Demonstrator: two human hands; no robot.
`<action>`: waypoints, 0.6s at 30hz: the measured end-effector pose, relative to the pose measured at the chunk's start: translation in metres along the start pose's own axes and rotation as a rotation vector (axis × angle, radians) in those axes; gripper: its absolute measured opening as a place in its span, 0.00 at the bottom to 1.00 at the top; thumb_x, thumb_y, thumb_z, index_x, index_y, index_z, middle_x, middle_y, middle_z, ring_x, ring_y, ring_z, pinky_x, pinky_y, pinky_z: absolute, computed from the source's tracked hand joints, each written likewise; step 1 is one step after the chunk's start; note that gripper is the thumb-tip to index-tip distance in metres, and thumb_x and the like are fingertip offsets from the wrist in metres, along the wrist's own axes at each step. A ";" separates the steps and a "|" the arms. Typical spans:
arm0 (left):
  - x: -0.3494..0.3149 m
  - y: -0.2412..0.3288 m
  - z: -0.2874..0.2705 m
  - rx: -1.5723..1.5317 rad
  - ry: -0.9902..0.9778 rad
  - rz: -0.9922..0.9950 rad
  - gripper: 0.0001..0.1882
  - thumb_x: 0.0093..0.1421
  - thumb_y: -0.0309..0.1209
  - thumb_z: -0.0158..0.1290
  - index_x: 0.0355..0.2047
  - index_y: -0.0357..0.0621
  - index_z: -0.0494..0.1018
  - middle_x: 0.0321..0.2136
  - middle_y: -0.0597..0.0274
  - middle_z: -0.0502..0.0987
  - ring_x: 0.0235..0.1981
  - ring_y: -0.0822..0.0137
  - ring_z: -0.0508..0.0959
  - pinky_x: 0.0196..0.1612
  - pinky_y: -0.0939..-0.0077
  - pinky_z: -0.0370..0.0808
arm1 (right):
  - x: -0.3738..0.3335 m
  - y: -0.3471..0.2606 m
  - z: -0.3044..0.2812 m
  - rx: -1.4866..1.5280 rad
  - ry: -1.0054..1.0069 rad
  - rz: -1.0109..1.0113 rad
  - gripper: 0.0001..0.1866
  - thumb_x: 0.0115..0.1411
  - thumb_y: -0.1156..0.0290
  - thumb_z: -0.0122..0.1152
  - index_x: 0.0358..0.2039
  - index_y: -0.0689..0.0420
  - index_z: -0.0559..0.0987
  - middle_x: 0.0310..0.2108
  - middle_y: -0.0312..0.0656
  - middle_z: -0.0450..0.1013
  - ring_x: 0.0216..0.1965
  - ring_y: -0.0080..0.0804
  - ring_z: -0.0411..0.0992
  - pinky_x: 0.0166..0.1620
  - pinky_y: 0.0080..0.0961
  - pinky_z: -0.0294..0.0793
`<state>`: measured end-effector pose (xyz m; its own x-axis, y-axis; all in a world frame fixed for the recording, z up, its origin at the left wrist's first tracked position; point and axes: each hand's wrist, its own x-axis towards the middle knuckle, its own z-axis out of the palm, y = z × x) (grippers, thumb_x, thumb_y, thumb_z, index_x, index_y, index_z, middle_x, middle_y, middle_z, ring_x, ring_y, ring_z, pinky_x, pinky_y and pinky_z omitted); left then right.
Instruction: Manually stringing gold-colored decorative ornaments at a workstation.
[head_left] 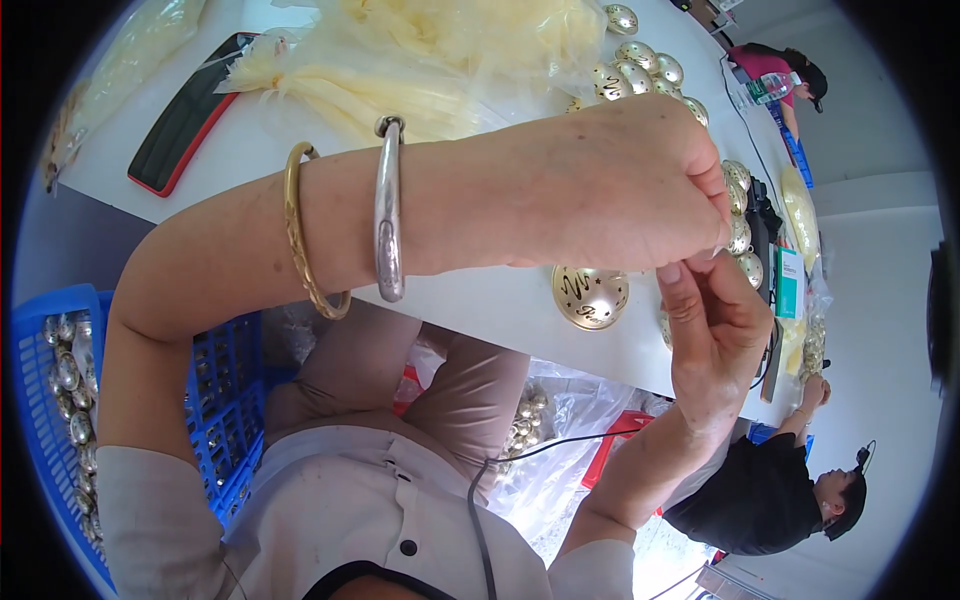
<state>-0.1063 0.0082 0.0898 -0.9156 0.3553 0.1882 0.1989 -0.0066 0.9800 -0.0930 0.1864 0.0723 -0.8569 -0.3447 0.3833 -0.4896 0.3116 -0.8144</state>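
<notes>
My left hand [640, 185], with a gold and a silver bangle on its forearm, reaches across the table [470, 305], its fingers curled closed. Its fingertips meet those of my right hand [715, 310], which is pinched with thumb against fingers. Whatever sits between the fingertips is too small or hidden to make out. Just left of my right hand, a shiny gold bauble [590, 297] with dark printed marks lies on the white tabletop. Part of another gold bauble shows behind my right thumb.
Pale yellow sheer fabric [430, 65] in clear plastic covers the far tabletop. More gold baubles [635, 75] line the far right. A black and red flat object [190, 115] lies far left. Blue crates [215, 430] of baubles stand beside my legs. Two other people [770, 490] are at the right.
</notes>
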 end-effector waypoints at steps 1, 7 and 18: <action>0.002 0.000 0.000 -0.002 0.000 0.001 0.08 0.48 0.26 0.50 0.20 0.31 0.72 0.15 0.54 0.71 0.18 0.67 0.72 0.23 0.72 0.68 | 0.002 -0.003 -0.005 -0.002 -0.001 0.000 0.06 0.56 0.78 0.61 0.34 0.65 0.76 0.20 0.30 0.68 0.21 0.10 0.58 0.23 0.10 0.56; -0.001 -0.005 -0.009 0.017 -0.099 0.093 0.11 0.48 0.30 0.56 0.26 0.32 0.72 0.19 0.58 0.74 0.19 0.69 0.72 0.24 0.75 0.69 | 0.016 -0.019 -0.014 -0.081 -0.099 0.000 0.04 0.56 0.80 0.59 0.32 0.66 0.76 0.23 0.32 0.72 0.24 0.11 0.64 0.27 0.09 0.63; 0.002 -0.013 -0.008 -0.056 -0.308 -0.082 0.13 0.56 0.33 0.56 0.35 0.36 0.73 0.26 0.63 0.77 0.26 0.76 0.76 0.26 0.83 0.71 | 0.024 -0.023 -0.014 0.047 -0.073 -0.030 0.04 0.57 0.79 0.59 0.33 0.64 0.77 0.27 0.36 0.74 0.26 0.14 0.68 0.29 0.10 0.66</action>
<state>-0.1136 0.0019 0.0779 -0.7775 0.6226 0.0884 0.1017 -0.0142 0.9947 -0.1047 0.1835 0.1064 -0.8271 -0.4172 0.3767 -0.5055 0.2592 -0.8229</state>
